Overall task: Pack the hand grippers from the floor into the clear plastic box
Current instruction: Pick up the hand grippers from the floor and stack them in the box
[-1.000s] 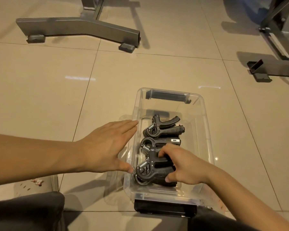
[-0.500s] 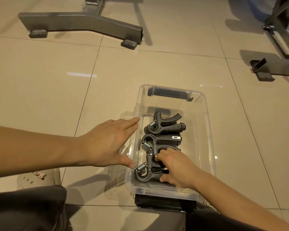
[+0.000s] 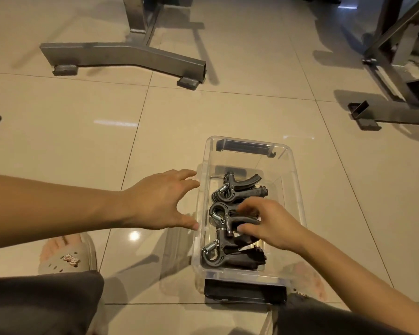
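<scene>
- Since half a second ago, the right grip (image 3: 273, 226) has left the near hand gripper (image 3: 230, 255) and gone toward 12 o'clock, onto the middle hand gripper (image 3: 224, 215); the near one now lies uncovered.
- At 7 o'clock of the view, a foot in a beige slipper (image 3: 65, 255) stands on the tiled floor (image 3: 82, 141).
- Left grip (image 3: 162, 201): released, with its fingers spread. It is at 9 o'clock of the clear plastic box (image 3: 298, 189), with the thumb tip against the box's left wall and the fingertips just beside the rim.
- At 11 o'clock of the view, a grey metal frame foot (image 3: 124, 54) rests on the floor, well apart from the box.
- The box stands on the floor, with a black latch (image 3: 244, 291) at its 6 o'clock end.
- Three hand grippers lie in a row inside it: the far hand gripper (image 3: 240, 189) toward 12 o'clock, then the middle one, then the near one at 6 o'clock.
- The right grip is inside the box, its fingers and thumb curled round the middle hand gripper's handle.
- At 2 o'clock of the view, a second metal frame (image 3: 397, 112) stands on the floor.
</scene>
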